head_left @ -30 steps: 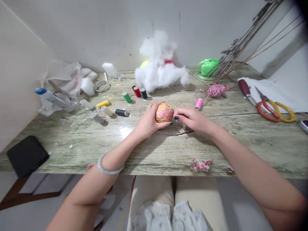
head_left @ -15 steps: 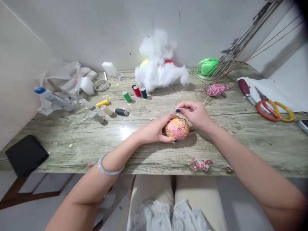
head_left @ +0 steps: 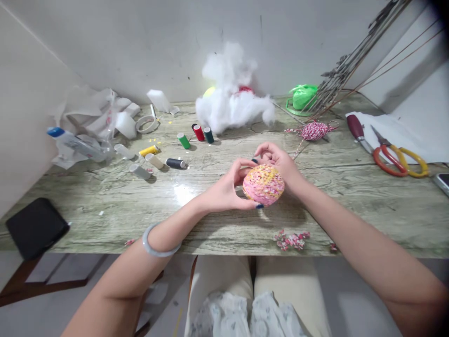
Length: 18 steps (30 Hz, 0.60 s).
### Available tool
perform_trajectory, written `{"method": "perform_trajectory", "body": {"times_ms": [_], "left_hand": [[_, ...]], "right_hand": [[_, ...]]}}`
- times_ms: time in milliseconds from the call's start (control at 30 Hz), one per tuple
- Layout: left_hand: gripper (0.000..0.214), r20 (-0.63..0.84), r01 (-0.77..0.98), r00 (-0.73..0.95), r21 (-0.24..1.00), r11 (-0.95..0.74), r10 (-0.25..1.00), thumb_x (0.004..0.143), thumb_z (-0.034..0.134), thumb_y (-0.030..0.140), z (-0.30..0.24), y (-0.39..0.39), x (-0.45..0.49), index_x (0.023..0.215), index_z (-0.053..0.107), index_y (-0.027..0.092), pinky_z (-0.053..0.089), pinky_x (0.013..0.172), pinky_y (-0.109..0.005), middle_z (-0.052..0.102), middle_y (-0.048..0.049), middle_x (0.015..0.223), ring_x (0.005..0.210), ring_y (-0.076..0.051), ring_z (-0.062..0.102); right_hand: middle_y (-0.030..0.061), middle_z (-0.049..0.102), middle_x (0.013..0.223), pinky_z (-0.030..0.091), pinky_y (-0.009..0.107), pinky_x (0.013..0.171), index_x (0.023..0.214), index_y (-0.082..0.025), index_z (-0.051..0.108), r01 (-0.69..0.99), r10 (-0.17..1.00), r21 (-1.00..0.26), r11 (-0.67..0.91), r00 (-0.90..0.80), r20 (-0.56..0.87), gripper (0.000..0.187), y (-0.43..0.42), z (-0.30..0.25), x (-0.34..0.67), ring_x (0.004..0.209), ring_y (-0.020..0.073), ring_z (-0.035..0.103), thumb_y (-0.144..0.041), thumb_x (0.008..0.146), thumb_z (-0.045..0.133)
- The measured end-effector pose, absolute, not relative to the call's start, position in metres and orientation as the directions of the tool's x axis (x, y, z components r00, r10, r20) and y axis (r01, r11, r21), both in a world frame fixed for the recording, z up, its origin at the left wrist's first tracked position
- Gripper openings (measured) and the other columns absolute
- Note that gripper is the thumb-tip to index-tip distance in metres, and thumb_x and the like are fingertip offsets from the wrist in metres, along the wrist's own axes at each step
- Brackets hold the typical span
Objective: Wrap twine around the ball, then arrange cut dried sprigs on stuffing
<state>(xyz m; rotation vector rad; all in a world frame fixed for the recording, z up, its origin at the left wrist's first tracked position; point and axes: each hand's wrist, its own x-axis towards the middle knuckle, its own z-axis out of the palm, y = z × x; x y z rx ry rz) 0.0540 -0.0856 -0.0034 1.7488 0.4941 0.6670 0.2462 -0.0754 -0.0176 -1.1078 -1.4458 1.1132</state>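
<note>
A round ball (head_left: 264,185) wound in pink, yellow and white strands is raised slightly off the table, tilted toward me. My left hand (head_left: 235,185) grips it from the left, thumb below and fingers over the far side. Just behind the ball, my right hand (head_left: 277,161) has its fingers curled in; the ball partly covers them. A strand of red-and-white twine (head_left: 298,149) runs from the twine bundle (head_left: 315,131) to my right hand, which is closed around it; its end by the fingers is hidden.
White stuffing (head_left: 235,110) lies against the wall, with several thread spools (head_left: 184,140) before it. Orange-and-yellow scissors (head_left: 400,159) rest at right near dry stems (head_left: 345,70) and green ribbon (head_left: 304,97). A pink-and-white tuft (head_left: 292,239) sits near the front edge; a glue bottle (head_left: 75,142) is at left.
My left hand has lifted the ball a little and turned it so more of its top shows. My right hand has shifted slightly behind the ball, its fingers curling.
</note>
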Motion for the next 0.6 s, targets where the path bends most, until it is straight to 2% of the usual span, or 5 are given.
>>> {"method": "perform_trajectory", "body": {"times_ms": [100,233,367,500,600], "left_hand": [[0.09,0.175,-0.037,0.726,0.976,-0.216,0.665,0.069,0.08,0.03,-0.002,-0.086,0.055,0.144,0.029,0.029,0.05,0.1,-0.043,0.057,-0.0119,0.134,0.12,-0.028,0.06],[0.079,0.187,0.023,0.681,0.961,-0.276,0.708,0.068,0.079,0.031,-0.007,-0.083,0.055,0.138,0.044,0.024,0.044,0.109,-0.045,0.049,-0.0125,0.142,0.13,-0.031,0.051],[0.074,0.224,0.087,0.5,0.948,-0.306,0.836,0.066,0.081,0.034,-0.012,-0.072,0.052,0.131,0.05,0.022,0.044,0.108,-0.045,0.054,-0.0126,0.134,0.128,-0.031,0.051],[0.067,0.14,-0.027,0.288,0.99,-0.138,0.947,0.073,0.074,0.05,-0.013,-0.06,0.049,0.128,0.05,0.021,0.056,0.08,-0.035,0.06,-0.0122,0.123,0.108,-0.027,0.061],[0.068,0.094,-0.037,0.172,0.995,-0.089,0.981,0.074,0.071,0.056,-0.015,-0.054,0.047,0.127,0.049,0.021,0.053,0.061,-0.027,0.061,-0.0122,0.118,0.095,-0.024,0.064]], "right_hand": [[-0.0096,0.04,0.056,0.03,0.024,0.052,0.095,-0.026,0.05,0.177,0.975,-0.963,0.201,-0.128,0.18,0.025,-0.078,-0.021,0.246,0.051,0.011,0.039,-0.025,0.075,0.065],[-0.0016,0.065,0.074,0.039,0.026,0.06,0.099,-0.024,0.053,0.439,0.949,-0.845,0.305,-0.208,0.235,0.024,-0.079,-0.021,0.252,0.068,0.0167,0.057,-0.019,0.077,0.06],[0.0088,0.073,0.095,0.043,0.03,0.07,0.105,-0.018,0.061,0.64,0.911,-0.648,0.413,-0.304,0.28,0.023,-0.075,-0.022,0.256,0.085,0.0229,0.065,-0.014,0.084,0.051],[0.009,0.074,0.104,0.043,0.032,0.077,0.102,-0.019,0.067,0.702,0.872,-0.518,0.489,-0.407,0.273,0.028,-0.076,-0.02,0.254,0.094,0.0231,0.067,-0.021,0.097,0.04],[0.0054,0.074,0.107,0.043,0.03,0.077,0.103,-0.021,0.067,0.746,0.867,-0.441,0.499,-0.423,0.266,0.029,-0.079,-0.018,0.253,0.097,0.0218,0.067,-0.022,0.098,0.039]]}}
